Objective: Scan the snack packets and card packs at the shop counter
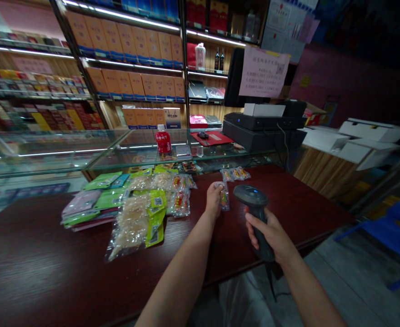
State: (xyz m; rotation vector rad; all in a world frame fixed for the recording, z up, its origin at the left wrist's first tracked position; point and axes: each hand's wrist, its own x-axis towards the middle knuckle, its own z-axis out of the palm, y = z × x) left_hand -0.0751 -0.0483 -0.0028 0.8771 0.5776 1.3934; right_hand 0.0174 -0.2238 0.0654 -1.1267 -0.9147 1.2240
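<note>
Just left of the scanner (254, 200), the left hand (214, 198) pinches the far end of a clear packet (225, 202), presumably light, pliable and slippery, best held by its edge, while the right hand (275, 232) encloses the scanner's rigid handle (264, 249).

The left hand (215, 198), right hand (267, 229) and forearms (189, 263) are bare, and the lower garment (246, 300) is pale grey, softly creased, its finer detail indistinct.
</note>
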